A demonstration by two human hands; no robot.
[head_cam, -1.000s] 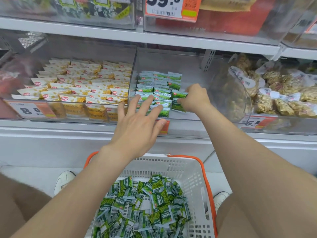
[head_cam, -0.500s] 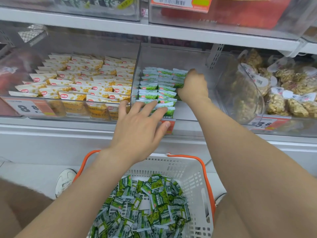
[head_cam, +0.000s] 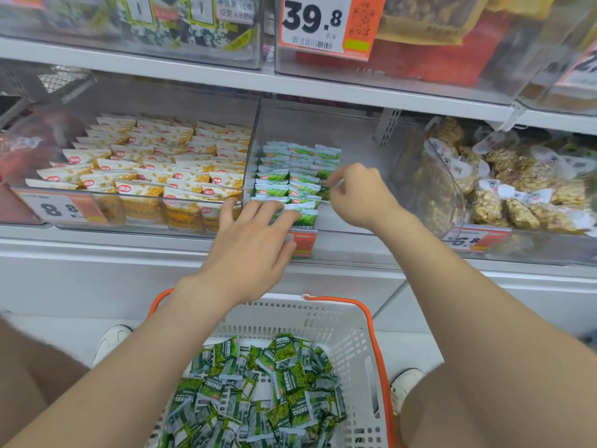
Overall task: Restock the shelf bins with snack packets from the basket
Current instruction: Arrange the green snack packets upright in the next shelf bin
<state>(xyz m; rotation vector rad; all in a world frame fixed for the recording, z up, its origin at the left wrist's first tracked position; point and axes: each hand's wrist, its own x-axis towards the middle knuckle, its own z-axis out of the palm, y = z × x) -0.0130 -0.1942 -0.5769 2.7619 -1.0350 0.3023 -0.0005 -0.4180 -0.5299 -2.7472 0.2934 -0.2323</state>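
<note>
The right hand (head_cam: 358, 197) is curled inside the bin (head_cam: 323, 127), pinching the sealed edge of a green packet (head_cam: 325, 189) just left of its fingertips. The rows (head_cam: 281, 176) run front to back, so the packet slots in leftward. The left hand (head_cam: 252, 244), fingers straight, rests on the rows' front (steadying, I judge). The basket (head_cam: 323, 318) lies below both wrists. Half a second ago the right hand reached deeper.

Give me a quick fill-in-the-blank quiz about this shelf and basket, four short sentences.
1. The basket has an ___ rim.
2. The loose packets in it are mostly ___.
3. Left of the green rows lie ___ packets.
4. The top price tag reads ___.

Missing words: orange; green; yellow; 39.8
</note>
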